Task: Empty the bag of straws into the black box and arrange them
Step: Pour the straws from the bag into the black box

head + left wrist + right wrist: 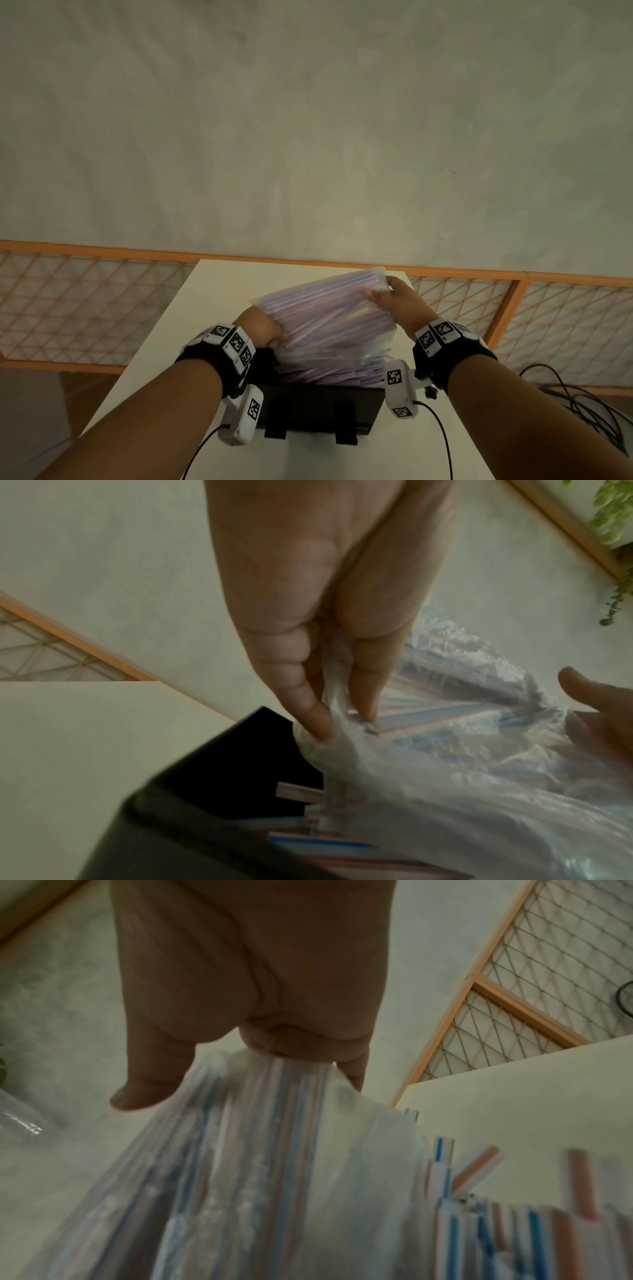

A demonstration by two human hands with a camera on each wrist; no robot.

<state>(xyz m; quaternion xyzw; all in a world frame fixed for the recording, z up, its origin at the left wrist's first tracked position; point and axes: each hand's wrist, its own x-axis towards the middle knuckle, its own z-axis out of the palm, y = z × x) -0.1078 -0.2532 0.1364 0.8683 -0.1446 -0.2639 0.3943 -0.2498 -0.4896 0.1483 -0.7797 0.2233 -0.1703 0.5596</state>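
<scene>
A clear plastic bag [325, 315] full of striped straws is tilted over the black box [318, 407], its open end pointing down into the box. My left hand [262, 329] pinches the bag's plastic [342, 723] at its lower left. My right hand [394, 301] grips the bag's raised far corner [274, 1074]. Blue, red and white straws [514, 1231] spill from the bag's mouth into the box [192, 804], where several lie [308, 842].
The box stands on a white table [212, 301], close to its near edge. An orange-framed lattice panel [85, 301] runs behind the table. Black cables [582, 404] lie on the floor at right. A green plant [613, 512] shows in the left wrist view.
</scene>
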